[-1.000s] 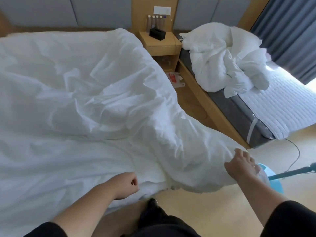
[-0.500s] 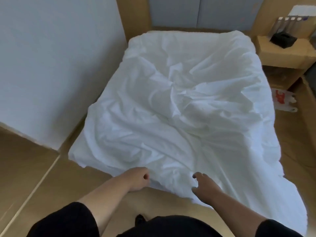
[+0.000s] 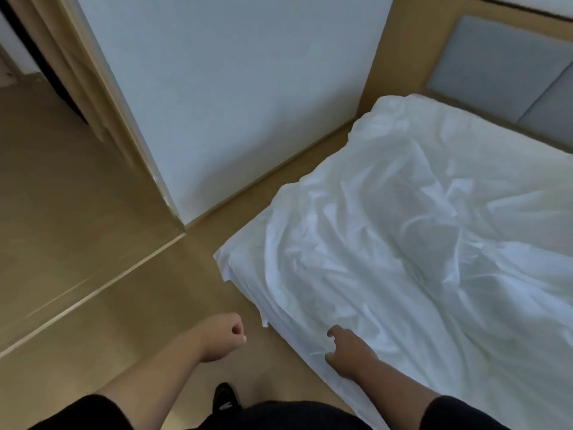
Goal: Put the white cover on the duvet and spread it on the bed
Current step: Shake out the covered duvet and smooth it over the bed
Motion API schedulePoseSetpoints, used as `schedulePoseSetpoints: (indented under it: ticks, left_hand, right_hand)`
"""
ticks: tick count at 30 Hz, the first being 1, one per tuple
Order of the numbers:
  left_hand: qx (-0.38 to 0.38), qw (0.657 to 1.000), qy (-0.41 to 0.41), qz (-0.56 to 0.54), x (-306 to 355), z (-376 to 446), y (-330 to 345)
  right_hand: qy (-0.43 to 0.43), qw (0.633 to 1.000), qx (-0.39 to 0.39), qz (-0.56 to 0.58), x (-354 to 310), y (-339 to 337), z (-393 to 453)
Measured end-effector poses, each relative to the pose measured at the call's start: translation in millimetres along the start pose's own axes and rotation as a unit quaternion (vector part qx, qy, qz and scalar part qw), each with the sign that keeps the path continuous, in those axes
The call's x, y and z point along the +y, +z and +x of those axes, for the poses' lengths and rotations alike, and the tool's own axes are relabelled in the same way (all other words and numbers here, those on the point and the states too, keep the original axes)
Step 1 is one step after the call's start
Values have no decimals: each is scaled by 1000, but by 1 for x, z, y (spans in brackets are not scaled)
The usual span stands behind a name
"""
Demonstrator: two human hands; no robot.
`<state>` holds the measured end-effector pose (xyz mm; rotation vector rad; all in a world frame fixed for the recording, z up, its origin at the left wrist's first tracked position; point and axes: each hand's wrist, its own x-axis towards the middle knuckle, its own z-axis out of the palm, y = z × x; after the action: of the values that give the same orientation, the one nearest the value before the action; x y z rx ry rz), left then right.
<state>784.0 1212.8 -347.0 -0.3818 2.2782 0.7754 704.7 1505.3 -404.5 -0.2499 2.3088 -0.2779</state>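
The rumpled white covered duvet (image 3: 418,259) lies spread over the bed, its near-left corner overhanging tan wooden floor (image 3: 77,243). A floor strip separates it from the white wall panel (image 3: 232,88). Right hand (image 3: 350,352) rests at the duvet's near edge, fingers loosely curled, grasping nothing visible. Left hand (image 3: 221,335) is clenched, empty, over floor.

Left hand (image 3: 220,336) fisted, right hand (image 3: 350,352) loosely curled, both forward.

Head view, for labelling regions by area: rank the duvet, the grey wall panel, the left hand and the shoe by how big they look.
1. duvet
2. grey wall panel
3. left hand
4. shoe, partly hidden, so unsure.
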Motion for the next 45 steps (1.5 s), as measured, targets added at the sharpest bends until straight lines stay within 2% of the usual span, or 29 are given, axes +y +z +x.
schedulePoseSetpoints:
  ticks: [5,12,18,22,24,27,32,35,37,38,40,42,44,45]
  left_hand:
    - [22,999,-38,0,-55,20,-69]
    - [-10,999,-40,-9,-68,84,-112]
    - [-67,995,-77,19,-83,154,-124]
    - [-102,988,-104,51,-86,206,-142]
    - [-124,984,-110,69,-87,230,-150]
    - [-140,978,-131,81,-84,262,-164]
    - [-142,979,-117,87,-66,286,-186]
    - [-113,988,-82,69,-51,292,-198]
    - [-75,995,-62,4,-42,302,-207]
    - [-66,993,-69,-66,-34,305,-212]
    - [-75,958,-107,-255,-17,311,-222]
    - [-128,907,-131,-380,-6,315,-229]
    - [-238,861,-135,-429,-2,315,-231]
    - [-301,827,-122,-458,1,308,-232]
  right_hand:
    - [24,999,-21,-13,-72,-11,37]
    - [53,999,11,3,-115,-45,138]
    - [83,996,11,18,-125,-48,285]
    - [151,988,-31,19,-108,-33,359]
    - [180,983,3,-38,-95,-27,378]
    - [162,980,76,-84,-75,-26,398]
    - [151,981,61,101,-81,-61,400]
    - [50,978,48,194,-94,-96,361]
    - [-2,968,29,247,-105,-127,311]
    - [-18,960,15,279,-112,-143,281]
    - [-33,940,-1,339,-132,-166,220]
    - [-39,919,5,393,-160,-180,168]
    - [-45,892,39,449,-192,-184,130]
    - [-47,877,65,474,-209,-185,116]
